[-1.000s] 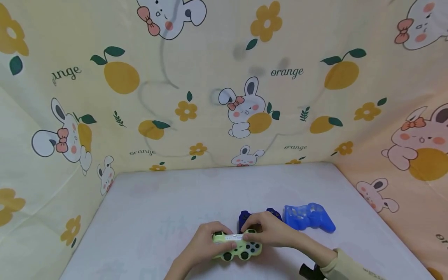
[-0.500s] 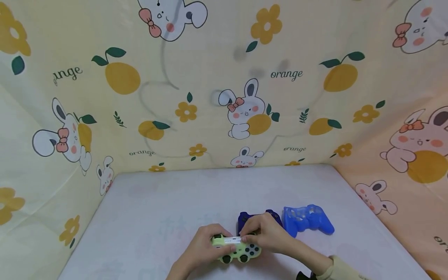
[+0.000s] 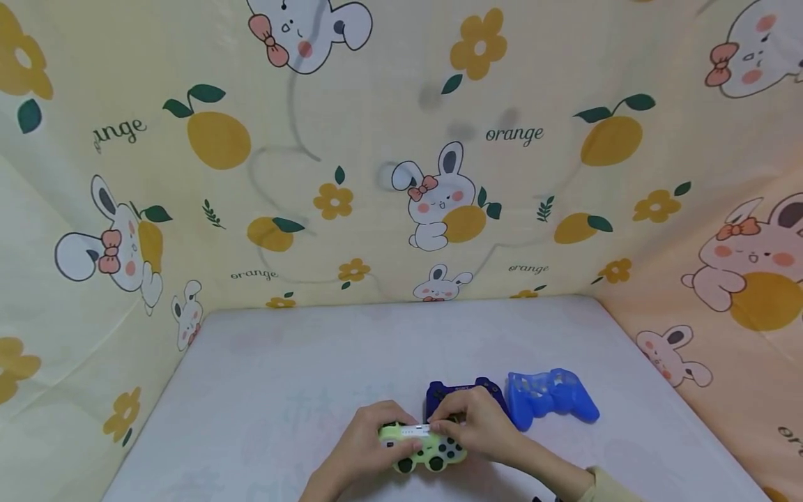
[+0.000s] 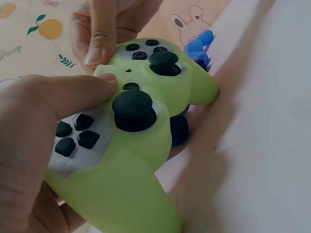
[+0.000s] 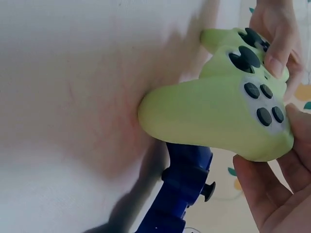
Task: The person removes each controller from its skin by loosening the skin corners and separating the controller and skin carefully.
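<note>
A game controller (image 3: 433, 440) in a pale yellow-green silicone cover (image 4: 141, 179) is held near the front of the table. My left hand (image 3: 369, 440) grips its left side, thumb across the front between the direction buttons and the middle. At the top edge my right hand (image 3: 482, 424) pinches the cover, with its thumb beside the four round buttons and its fingers behind. A white strip of the controller shows along that edge in the head view. Both black thumbsticks poke through the cover. One green grip end (image 5: 160, 114) points toward the table.
Just behind the hands lies a dark blue controller (image 3: 439, 400), partly hidden by the right hand. To its right is a translucent blue silicone controller cover (image 3: 555, 399). Patterned cloth walls (image 3: 351, 237) enclose the white tabletop (image 3: 263, 376) at the back and sides.
My right hand has shifted slightly down and left along the top edge, uncovering more of the dark blue controller. The left hand keeps its grip. The head view has tilted a little.
</note>
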### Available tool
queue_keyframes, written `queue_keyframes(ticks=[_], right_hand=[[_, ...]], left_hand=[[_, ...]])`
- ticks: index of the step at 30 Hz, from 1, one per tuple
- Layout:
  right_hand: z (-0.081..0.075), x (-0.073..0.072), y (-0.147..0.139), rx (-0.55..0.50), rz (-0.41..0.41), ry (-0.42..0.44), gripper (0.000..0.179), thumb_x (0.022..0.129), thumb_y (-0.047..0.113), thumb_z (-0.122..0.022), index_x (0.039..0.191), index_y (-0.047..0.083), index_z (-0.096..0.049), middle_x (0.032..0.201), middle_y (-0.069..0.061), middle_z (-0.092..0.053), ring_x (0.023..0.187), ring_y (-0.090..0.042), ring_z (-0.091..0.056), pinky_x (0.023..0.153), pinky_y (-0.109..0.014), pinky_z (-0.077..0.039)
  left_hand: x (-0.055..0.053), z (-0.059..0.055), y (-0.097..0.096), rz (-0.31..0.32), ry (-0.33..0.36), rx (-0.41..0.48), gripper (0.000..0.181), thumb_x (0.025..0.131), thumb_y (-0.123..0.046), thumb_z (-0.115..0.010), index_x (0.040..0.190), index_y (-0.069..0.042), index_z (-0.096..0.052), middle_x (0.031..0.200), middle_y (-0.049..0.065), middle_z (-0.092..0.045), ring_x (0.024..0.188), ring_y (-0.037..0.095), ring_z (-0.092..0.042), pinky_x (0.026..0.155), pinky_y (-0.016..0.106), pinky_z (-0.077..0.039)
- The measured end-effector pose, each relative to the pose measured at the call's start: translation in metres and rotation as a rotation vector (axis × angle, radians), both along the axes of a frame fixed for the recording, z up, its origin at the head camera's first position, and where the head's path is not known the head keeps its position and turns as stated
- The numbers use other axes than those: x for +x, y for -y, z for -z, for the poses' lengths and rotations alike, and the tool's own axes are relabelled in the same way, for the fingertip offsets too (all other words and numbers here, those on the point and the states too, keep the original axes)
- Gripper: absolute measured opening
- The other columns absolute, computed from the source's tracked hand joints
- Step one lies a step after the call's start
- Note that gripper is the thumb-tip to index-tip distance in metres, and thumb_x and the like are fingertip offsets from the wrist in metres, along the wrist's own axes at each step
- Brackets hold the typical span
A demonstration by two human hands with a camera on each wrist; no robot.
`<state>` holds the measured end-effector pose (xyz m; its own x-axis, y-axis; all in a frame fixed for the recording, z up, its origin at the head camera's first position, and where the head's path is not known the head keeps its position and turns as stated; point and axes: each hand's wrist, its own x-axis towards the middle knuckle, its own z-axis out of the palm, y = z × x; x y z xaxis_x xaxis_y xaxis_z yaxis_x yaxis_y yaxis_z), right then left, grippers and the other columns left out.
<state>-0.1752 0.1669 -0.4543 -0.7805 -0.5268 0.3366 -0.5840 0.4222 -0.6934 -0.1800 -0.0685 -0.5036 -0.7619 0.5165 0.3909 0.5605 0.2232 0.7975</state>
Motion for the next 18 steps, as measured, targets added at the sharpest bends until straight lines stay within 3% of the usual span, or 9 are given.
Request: queue_keyframes(ticks=[3,10,13,18], right_hand=[[0.001,0.0,0.001,-0.012,0.002,0.008,0.008,0.084,0.014,-0.079,0.08,0.02,-0.076,0.077,0.015,-0.068,0.063,-0.003,-0.055,0.052,-0.023,-0.047],[0.004,0.0,0.002,-0.029,0.023,-0.005,0.011,0.083,0.011,-0.08,0.079,0.02,-0.076,0.075,0.015,-0.067,0.062,-0.002,-0.053,0.051,-0.022,-0.046],[0.004,0.001,0.003,-0.021,0.031,-0.006,0.012,0.083,0.01,-0.08,0.079,0.02,-0.075,0.075,0.015,-0.067,0.062,-0.002,-0.053,0.052,-0.022,-0.046],[0.001,0.0,0.002,0.021,0.023,0.012,0.012,0.086,0.01,-0.077,0.078,0.019,-0.073,0.076,0.014,-0.066,0.061,-0.003,-0.052,0.05,-0.021,-0.045]], left_hand=[[0.001,-0.002,0.001,-0.003,-0.034,-0.054,0.015,0.087,-0.031,-0.077,0.099,-0.021,-0.074,0.089,-0.014,-0.062,0.074,0.004,-0.057,0.063,0.022,-0.05],[0.003,-0.014,0.0,0.004,-0.13,-0.276,0.029,0.094,-0.04,-0.066,0.111,-0.017,-0.074,0.098,-0.014,-0.062,0.078,-0.002,-0.055,0.065,0.018,-0.047],[0.004,-0.014,-0.001,-0.004,-0.155,-0.283,0.03,0.094,-0.04,-0.067,0.109,-0.017,-0.074,0.097,-0.014,-0.062,0.077,-0.003,-0.054,0.064,0.017,-0.047],[0.007,-0.013,-0.003,-0.03,-0.262,-0.276,0.028,0.095,-0.039,-0.066,0.106,-0.016,-0.075,0.097,-0.012,-0.063,0.079,-0.002,-0.055,0.066,0.015,-0.046]])
